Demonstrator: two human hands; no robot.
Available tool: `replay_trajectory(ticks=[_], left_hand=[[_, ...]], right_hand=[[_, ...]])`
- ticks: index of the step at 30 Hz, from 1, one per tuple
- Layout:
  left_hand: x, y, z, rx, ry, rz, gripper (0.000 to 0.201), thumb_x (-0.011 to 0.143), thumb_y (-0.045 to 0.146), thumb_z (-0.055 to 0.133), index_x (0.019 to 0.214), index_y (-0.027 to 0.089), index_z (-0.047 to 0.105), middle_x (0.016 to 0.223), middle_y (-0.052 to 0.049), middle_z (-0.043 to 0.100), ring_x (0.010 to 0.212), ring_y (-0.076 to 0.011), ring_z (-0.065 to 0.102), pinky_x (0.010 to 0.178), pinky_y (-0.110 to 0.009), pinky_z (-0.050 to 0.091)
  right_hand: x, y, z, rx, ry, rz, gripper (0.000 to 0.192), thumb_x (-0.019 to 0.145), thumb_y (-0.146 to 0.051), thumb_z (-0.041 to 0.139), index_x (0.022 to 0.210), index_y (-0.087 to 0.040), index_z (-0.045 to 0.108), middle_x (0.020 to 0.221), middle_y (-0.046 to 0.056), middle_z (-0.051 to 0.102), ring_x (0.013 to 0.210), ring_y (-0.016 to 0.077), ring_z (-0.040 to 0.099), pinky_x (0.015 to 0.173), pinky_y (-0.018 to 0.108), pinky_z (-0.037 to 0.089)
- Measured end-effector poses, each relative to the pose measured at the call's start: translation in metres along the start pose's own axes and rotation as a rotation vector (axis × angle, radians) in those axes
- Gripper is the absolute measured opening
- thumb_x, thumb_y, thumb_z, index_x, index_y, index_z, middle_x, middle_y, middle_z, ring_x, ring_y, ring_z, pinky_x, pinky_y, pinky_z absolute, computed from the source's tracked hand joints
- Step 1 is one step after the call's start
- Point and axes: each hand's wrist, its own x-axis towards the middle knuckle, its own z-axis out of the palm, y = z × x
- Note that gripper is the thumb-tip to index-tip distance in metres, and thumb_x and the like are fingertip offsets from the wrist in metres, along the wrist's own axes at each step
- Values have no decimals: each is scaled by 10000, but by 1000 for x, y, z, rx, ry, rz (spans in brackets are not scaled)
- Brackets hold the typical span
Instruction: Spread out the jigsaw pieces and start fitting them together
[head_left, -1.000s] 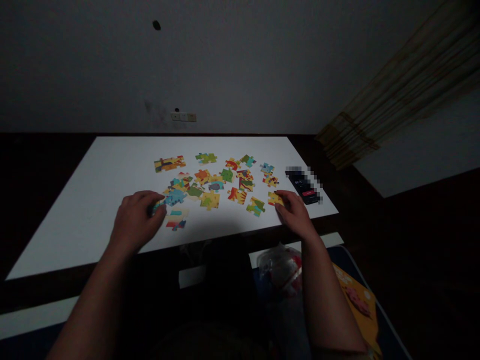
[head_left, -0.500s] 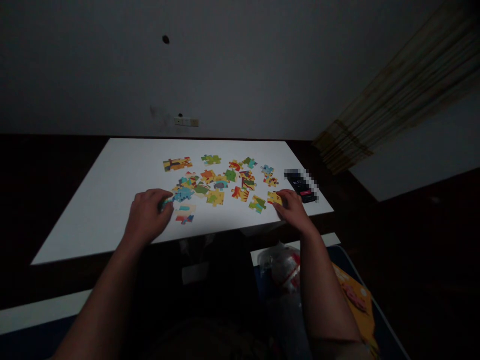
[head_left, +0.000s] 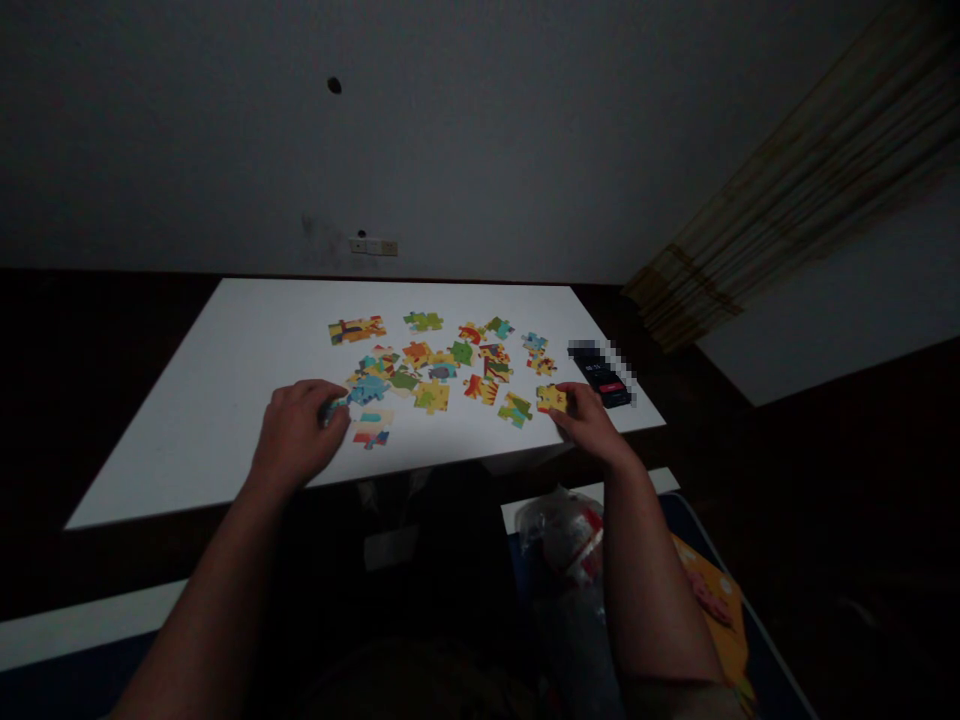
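A white rectangular tabletop (head_left: pixel 187 400) stands in a dim room, its far edge against a grey wall (head_left: pixel 480 150) with a socket strip (head_left: pixel 373 246), and a striped curtain (head_left: pixel 787 190) hangs past the far right corner. Loose puzzle pieces (head_left: pixel 442 362) in yellow, orange, green and blue lie scattered across the middle, nearer the right half. Near the right edge lies a dark phone (head_left: pixel 604 375), its long axis running from the far edge toward the near right corner. The right hand (head_left: pixel 592 420) rests at the near edge, its grip closed on a yellow puzzle piece (head_left: pixel 550 398) that lies flat, roughly square, with no clear long axis. The left hand (head_left: pixel 296 435) sits near the middle of the near edge, fingers curled on a small blue puzzle piece (head_left: pixel 335 408) at the cluster's near left side; its direction is too small to tell. A pale piece with red and blue (head_left: pixel 373 428) lies just beside that hand.
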Motion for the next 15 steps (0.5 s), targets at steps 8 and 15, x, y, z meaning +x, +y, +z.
replay_trajectory(ticks=[8,15], left_hand=[[0,-1,1,6,-2,5,486,1070,529,581,1285,226,895,1437,-211,871,1385,-479,756,1260,-707,572],[-1,0,-1,-19,3,-2,448,1054,518,607,1275,252,892,1423,-199,863,1380,-470,740,1258,-721,567]], right_hand=[[0,7,3,46,-14,5,511,883,-508,853,1350,-310,787,1433,171,837,1300,440,788,1227,672,640],[-2,4,9,15,13,-2,583,921,-546,856,1428,-272,766,1502,205,844,1381,456,787,1272,682,614]])
